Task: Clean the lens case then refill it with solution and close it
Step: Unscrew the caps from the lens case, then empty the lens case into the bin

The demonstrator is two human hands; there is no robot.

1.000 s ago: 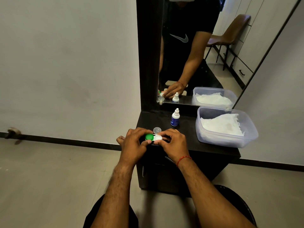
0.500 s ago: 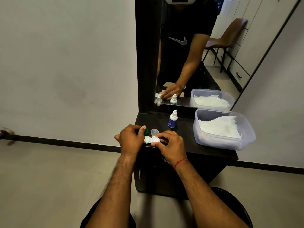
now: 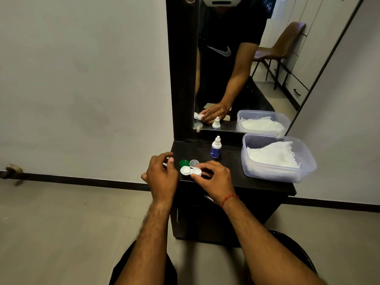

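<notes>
Left well uncapped, green cap (image 3: 183,162) set on surface (image 3: 230,173) beside lens case (image 3: 190,171); right hand (image 3: 213,177) pinching white cap, left hand (image 3: 162,175) loosely curled, empty; cleaning, refilling from solution bottle (image 3: 216,148), closing pending.

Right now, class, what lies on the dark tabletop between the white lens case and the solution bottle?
In the head view, the small clear cap sits between the lens case and the solution bottle, with the green cap just left of it.
</notes>
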